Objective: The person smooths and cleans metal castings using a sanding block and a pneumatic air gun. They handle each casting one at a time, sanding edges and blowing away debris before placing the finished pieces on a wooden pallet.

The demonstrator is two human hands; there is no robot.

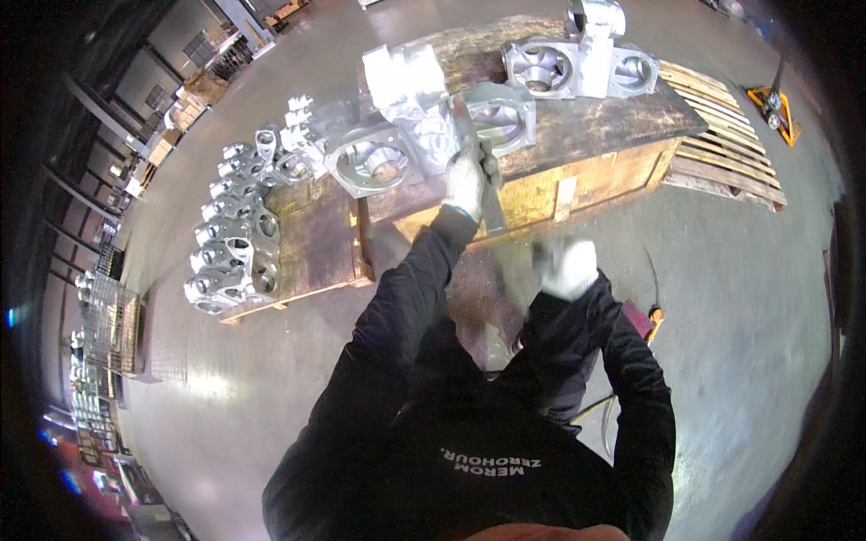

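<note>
My left hand (467, 183), in a pale work glove, is closed round a long, flat, dark file-like bar (492, 213). The bar stands nearly upright in view, in front of a large silvery metal casting (374, 162) with round openings. That casting rests near the front edge of a wooden crate-like bench (622, 126). Lower and to the right, away from the bench, is my right hand (570, 269), also in a pale glove. Motion smears its fingers, so whether it holds anything cannot be made out.
Another large casting (582, 68) sits at the bench's far right. Several smaller castings (236, 216) line a lower wooden platform (316, 234) on the left. Beyond the bench's right end lie a slatted pallet (722, 135) and a yellow-orange wheeled frame (774, 113). A wire cage (113, 325) stands far left.
</note>
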